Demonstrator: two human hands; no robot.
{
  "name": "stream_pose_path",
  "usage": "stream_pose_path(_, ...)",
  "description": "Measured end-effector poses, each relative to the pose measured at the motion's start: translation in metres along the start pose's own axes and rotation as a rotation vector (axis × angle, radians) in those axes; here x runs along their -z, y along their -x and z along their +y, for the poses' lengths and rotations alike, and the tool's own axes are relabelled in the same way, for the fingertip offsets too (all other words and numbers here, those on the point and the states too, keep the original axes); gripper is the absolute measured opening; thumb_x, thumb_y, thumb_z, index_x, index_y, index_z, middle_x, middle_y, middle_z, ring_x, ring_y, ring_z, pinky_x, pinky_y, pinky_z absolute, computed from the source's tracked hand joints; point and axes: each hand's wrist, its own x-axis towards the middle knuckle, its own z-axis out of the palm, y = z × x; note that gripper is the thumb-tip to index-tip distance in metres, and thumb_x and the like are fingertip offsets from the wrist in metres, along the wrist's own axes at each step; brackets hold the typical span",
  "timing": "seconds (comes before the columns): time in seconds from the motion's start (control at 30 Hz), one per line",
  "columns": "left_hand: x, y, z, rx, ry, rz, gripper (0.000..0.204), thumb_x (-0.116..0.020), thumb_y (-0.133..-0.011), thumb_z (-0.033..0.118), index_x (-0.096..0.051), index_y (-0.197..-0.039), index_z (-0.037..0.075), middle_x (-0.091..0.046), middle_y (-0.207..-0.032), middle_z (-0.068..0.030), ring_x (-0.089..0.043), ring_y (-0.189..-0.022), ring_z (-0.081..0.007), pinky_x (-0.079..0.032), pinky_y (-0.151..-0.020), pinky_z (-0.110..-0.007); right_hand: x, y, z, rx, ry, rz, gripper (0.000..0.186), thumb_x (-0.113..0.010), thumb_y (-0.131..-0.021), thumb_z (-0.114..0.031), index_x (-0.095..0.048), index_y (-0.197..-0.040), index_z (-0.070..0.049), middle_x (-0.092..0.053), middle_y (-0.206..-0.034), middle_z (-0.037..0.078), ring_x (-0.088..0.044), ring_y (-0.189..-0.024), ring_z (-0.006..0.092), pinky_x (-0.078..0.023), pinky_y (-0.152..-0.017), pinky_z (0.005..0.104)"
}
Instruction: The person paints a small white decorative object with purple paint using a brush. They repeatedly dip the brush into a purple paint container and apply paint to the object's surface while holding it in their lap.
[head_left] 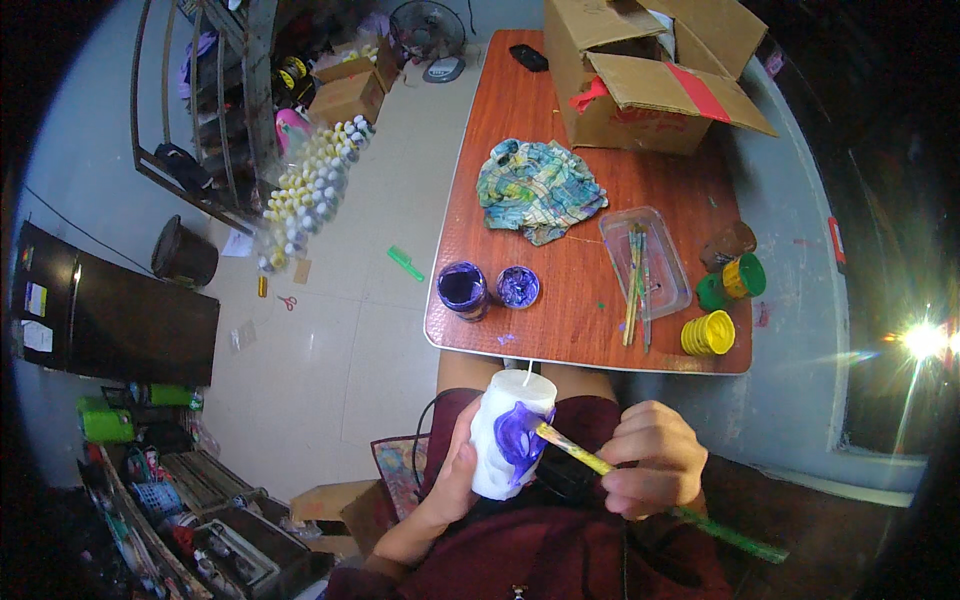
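My left hand (453,480) wraps around a white candle (490,440), held tilted over my lap with its wick pointing up. A glossy patch of purple paint (520,430) covers part of the raised side facing right. Closed around a paintbrush (575,449), my right hand (655,462) keeps the brush's tip against that patch. The brush handle is yellow near the tip and green at the far end. On the table's near left part stand an open jar of purple paint (464,312) and a purple-smeared lid (518,287).
The red-brown table (480,215) bears a stained cloth (540,190), a clear plastic tray (680,275) with several brushes (634,290), green and yellow paint pots (708,333), and a cardboard box (640,125). Many small white and yellow pieces (315,190) lie on the floor at left.
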Motion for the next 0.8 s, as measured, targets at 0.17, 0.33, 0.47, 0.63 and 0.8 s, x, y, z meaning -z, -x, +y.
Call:
stream_pose_path(0.17, 0.003, 0.003, 0.000, -0.001, 0.042, -0.070, 0.075, -0.036, -0.081, 0.061, -0.015, -0.133, 0.011, -0.044, -0.115, -0.0162, -0.056, -0.087, -0.0244, -0.051, -0.066, -0.036, 0.002, 0.002, -0.004, 0.045, 0.052, -0.061, 0.029, -0.074, -0.064, -0.018, -0.058, -0.086, -0.007, -0.057, -0.074, 0.007, -0.053, -0.058, 0.0200, -0.043, -0.049, 0.0293)
stream_pose_path(0.33, 0.009, 0.006, 0.000, 0.031, 0.110, -0.157, 0.070, -0.033, -0.087, 0.053, -0.010, -0.135, 0.008, -0.038, -0.124, -0.0156, -0.052, -0.097, -0.0241, -0.048, -0.076, -0.037, 0.002, 0.002, -0.006, 0.038, 0.067, -0.095, 0.031, -0.075, -0.062, -0.019, -0.058, -0.084, -0.006, -0.056, -0.072, 0.006, -0.053, -0.058, 0.0191, -0.044, -0.049, 0.0288)
stream_pose_path(0.47, 0.012, 0.005, -0.006, 0.045, 0.042, -0.098, 0.070, -0.032, -0.087, 0.053, -0.009, -0.135, 0.008, -0.037, -0.124, -0.0156, -0.053, -0.096, -0.0248, -0.048, -0.075, -0.038, 0.001, 0.000, -0.008, 0.051, 0.106, -0.098, 0.030, -0.075, -0.062, -0.018, -0.058, -0.084, -0.006, -0.055, -0.072, 0.006, -0.053, -0.058, 0.0184, -0.043, -0.049, 0.0280)
stream_pose_path(0.63, 0.009, 0.005, 0.000, 0.054, 0.081, -0.120, 0.071, -0.032, -0.087, 0.054, -0.009, -0.136, 0.008, -0.035, -0.125, -0.0152, -0.051, -0.099, -0.0254, -0.048, -0.077, -0.039, 0.001, -0.001, -0.011, 0.077, 0.092, -0.135, 0.030, -0.075, -0.062, -0.019, -0.058, -0.082, -0.006, -0.054, -0.072, 0.006, -0.053, -0.058, 0.0182, -0.043, -0.049, 0.0273)
stream_pose_path(0.8, 0.010, 0.004, -0.006, -0.071, -0.009, -0.055, 0.072, -0.033, -0.086, 0.055, -0.009, -0.136, 0.008, -0.036, -0.124, -0.0157, -0.052, -0.096, -0.0245, -0.048, -0.076, -0.038, -0.001, -0.001, -0.015, 0.053, 0.073, -0.203, 0.029, -0.074, -0.062, -0.020, -0.056, -0.080, -0.005, -0.053, -0.072, 0.006, -0.052, -0.058, 0.0184, -0.045, -0.050, 0.0284)
